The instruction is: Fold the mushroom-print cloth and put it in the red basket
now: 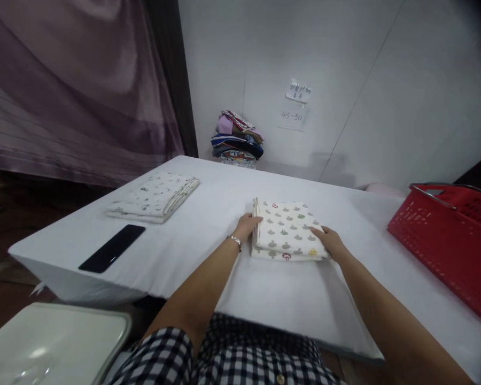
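A folded white cloth [291, 227] printed with grey mushrooms, a few of them outlined in red, green and yellow, lies on the white-covered table [208, 203] in front of me. My left hand [248, 225] grips its left edge, thumb on top. At the right edge, my right hand [329, 241] holds the same cloth, its fingers partly hidden by the fabric and the hand itself. To the left rests a second folded cloth [156, 195], white with small grey-green motifs, apart from both hands.
A black phone [112, 248] lies near the table's left front edge. On the right stands a red plastic basket [444, 240]. Beyond the far edge is a stack of folded fabrics [238, 140] by the wall. A pale lid or stool [56, 342] sits lower left.
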`<state>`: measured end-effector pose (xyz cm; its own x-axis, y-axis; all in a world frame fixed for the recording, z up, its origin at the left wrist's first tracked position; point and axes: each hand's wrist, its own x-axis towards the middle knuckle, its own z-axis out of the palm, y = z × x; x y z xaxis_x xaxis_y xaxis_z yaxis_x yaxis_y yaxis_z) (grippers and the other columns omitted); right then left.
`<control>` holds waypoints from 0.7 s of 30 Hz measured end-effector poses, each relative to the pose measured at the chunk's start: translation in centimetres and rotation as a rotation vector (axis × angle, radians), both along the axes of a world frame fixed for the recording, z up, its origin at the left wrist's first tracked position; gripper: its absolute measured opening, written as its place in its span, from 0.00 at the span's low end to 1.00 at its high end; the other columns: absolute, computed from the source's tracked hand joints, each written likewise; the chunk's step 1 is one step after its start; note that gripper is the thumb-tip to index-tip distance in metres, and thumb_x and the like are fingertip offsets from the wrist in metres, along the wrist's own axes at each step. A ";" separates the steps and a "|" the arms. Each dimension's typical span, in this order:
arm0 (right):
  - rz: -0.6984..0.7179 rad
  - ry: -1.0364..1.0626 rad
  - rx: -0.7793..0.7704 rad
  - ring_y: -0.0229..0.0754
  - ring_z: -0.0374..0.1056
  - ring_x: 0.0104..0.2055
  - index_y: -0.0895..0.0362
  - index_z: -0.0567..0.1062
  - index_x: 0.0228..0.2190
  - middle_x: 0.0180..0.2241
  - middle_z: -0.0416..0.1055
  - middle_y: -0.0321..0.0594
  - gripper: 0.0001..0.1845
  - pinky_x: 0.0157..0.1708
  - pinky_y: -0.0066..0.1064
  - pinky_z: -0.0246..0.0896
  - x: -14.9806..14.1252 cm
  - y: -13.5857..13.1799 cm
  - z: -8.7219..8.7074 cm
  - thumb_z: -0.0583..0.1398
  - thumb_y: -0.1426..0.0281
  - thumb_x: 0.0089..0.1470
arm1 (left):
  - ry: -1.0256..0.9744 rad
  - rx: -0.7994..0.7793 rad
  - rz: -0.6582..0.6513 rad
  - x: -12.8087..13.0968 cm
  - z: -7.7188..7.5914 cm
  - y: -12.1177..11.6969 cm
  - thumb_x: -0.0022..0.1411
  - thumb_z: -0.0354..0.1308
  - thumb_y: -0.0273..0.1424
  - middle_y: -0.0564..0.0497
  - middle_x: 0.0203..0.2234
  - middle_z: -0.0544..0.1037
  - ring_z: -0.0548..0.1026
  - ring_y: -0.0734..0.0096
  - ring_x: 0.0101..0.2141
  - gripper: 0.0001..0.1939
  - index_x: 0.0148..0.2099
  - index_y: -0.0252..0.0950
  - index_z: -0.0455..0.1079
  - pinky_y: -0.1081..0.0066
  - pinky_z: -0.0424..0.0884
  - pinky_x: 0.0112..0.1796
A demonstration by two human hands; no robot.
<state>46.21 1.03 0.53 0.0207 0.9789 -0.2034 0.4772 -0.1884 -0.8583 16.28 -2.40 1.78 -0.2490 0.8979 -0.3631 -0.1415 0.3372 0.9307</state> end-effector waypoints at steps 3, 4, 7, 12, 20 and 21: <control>-0.001 -0.311 0.042 0.52 0.70 0.46 0.59 0.74 0.44 0.44 0.75 0.48 0.27 0.44 0.37 0.65 0.8 -0.4 -0.4 0.59 0.53 0.49 | -0.034 -0.083 -0.065 -0.1 -0.8 0.2 0.49 0.64 0.41 0.41 0.33 0.78 0.75 0.62 0.34 0.21 0.39 0.31 0.69 0.67 0.70 0.33; 0.006 -0.418 0.094 0.53 0.68 0.48 0.59 0.73 0.46 0.46 0.73 0.49 0.28 0.47 0.38 0.63 0.9 -0.5 -0.4 0.58 0.53 0.51 | -0.045 -0.095 -0.081 -0.2 -1.0 -0.1 0.49 0.63 0.44 0.42 0.32 0.78 0.75 0.63 0.33 0.22 0.39 0.31 0.69 0.67 0.70 0.32; 0.086 -0.572 0.383 0.52 0.63 0.54 0.58 0.70 0.50 0.53 0.67 0.49 0.26 0.53 0.41 0.57 0.0 -1.7 -0.1 0.54 0.57 0.55 | -0.086 -0.080 -0.114 -0.7 -1.2 -1.7 0.51 0.60 0.47 0.44 0.30 0.77 0.75 0.66 0.31 0.23 0.39 0.32 0.68 0.68 0.70 0.31; 0.487 -0.406 0.722 0.46 0.64 0.52 0.53 0.71 0.47 0.49 0.70 0.43 0.18 0.52 0.40 0.59 -5.3 -5.6 0.5 0.52 0.60 0.59 | -0.065 0.017 -0.079 -0.8 -2.2 -5.6 0.53 0.60 0.37 0.45 0.33 0.76 0.74 0.69 0.31 0.14 0.39 0.32 0.69 0.70 0.71 0.32; 0.700 -0.531 0.935 0.50 0.64 0.51 0.55 0.71 0.49 0.48 0.70 0.49 0.17 0.49 0.45 0.60 -10.9 -7.5 -1.1 0.54 0.69 0.57 | 0.333 0.321 -0.087 0.3 -4.2 -9.3 0.52 0.58 0.27 0.50 0.35 0.73 0.72 0.73 0.31 0.12 0.41 0.37 0.69 0.71 0.70 0.36; 0.689 -0.536 0.930 0.50 0.65 0.50 0.55 0.71 0.48 0.48 0.70 0.49 0.17 0.48 0.44 0.61 -11.0 -7.4 -1.4 0.54 0.70 0.58 | 0.406 0.364 -0.109 0.3 -4.1 -9.5 0.52 0.58 0.27 0.50 0.37 0.72 0.71 0.74 0.32 0.12 0.41 0.37 0.70 0.71 0.69 0.37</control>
